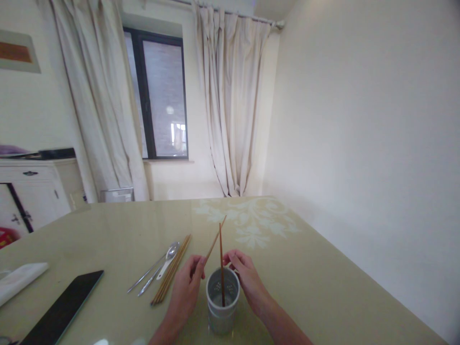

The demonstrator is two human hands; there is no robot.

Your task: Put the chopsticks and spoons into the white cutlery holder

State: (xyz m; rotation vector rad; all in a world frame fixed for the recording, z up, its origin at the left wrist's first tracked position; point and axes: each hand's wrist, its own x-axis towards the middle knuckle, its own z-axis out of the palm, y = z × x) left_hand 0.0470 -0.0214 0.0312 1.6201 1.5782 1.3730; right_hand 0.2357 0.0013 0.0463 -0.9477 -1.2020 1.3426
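A grey cylindrical utensil holder (220, 320) with small holes inside stands upright on the table before me. One brown chopstick (221, 249) stands in it, its upper part rising above the rim. Beside the holder on the left, my left hand (190, 282) is closed around another chopstick (216, 239), which points up and away to the right. My right hand (247, 275) is at the holder's right rim, fingers loosely bent and a little apart near the standing chopstick; I see nothing held in it. A bundle of several chopsticks (170, 273) lies left of my left hand.
Left of the bundle lie metal spoons (172, 250) and a white-handled utensil (165, 267). A black phone-like slab (64, 306) and a white object (23, 281) rest farther left on the glossy table (316, 297). A wall borders the table's right edge.
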